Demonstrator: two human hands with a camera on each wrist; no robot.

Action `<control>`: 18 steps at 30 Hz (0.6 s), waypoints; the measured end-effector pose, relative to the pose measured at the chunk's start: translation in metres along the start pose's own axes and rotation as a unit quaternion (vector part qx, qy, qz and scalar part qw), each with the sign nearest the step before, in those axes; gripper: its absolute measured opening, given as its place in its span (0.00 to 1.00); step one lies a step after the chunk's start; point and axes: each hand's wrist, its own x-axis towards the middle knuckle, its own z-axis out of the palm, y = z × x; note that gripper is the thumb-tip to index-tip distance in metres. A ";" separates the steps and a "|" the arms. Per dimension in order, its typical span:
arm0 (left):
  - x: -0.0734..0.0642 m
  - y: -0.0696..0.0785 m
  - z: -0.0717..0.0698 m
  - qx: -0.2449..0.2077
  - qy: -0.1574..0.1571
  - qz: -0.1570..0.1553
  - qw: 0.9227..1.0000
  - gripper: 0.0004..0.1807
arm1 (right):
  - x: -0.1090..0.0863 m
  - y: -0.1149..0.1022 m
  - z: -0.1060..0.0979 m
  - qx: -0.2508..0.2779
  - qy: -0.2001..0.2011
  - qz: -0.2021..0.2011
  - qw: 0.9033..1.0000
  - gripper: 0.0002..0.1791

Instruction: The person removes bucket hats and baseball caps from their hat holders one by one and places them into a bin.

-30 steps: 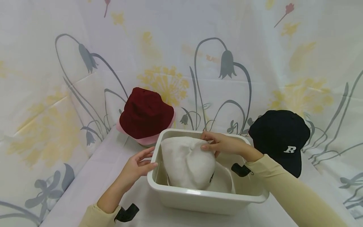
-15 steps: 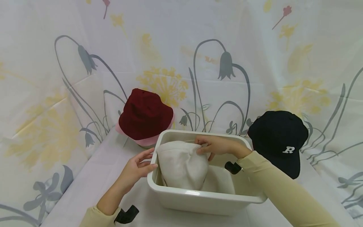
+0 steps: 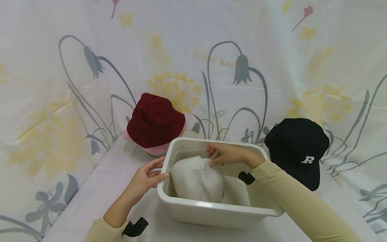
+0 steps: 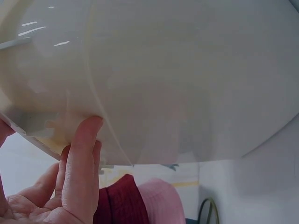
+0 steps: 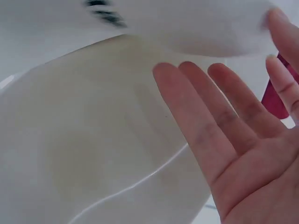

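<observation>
A white baseball cap (image 3: 196, 179) lies crown up inside a white plastic tub (image 3: 223, 215), its brim to the right. My right hand (image 3: 228, 155) is over the tub's far part, the thumb at the top of the cap's crown. In the right wrist view the fingers (image 5: 201, 112) are spread and almost straight, with nothing between them; the thumb tip meets the cap's edge. My left hand (image 3: 143, 181) holds the tub's left rim, thumb over the edge and fingers (image 4: 81, 158) against the outer wall.
Behind the tub at the left, a dark red bucket hat (image 3: 155, 122) sits on a pink hat (image 3: 160, 150). A black cap (image 3: 297, 148) with a white R stands to the right. A flower-printed cloth (image 3: 187, 50) hangs behind the white table surface (image 3: 99, 188).
The white cap has settled lower in the tub and its crown has sunk. My right hand has moved slightly left and its fingers have come off the cap's fabric. The left hand stays put.
</observation>
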 end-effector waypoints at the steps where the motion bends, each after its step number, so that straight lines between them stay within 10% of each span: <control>1: 0.000 0.000 0.000 0.000 -0.001 0.000 1.000 0.33 | 0.000 0.000 0.000 -0.008 0.003 -0.021 1.000 0.17; 7: 0.000 0.001 0.000 -0.002 -0.001 -0.001 1.000 0.33 | -0.002 -0.005 0.002 -0.070 -0.007 -0.121 0.990 0.15; 18: -0.001 0.001 0.000 0.002 -0.003 0.003 1.000 0.33 | -0.003 -0.014 0.005 -0.119 -0.046 -0.132 0.983 0.18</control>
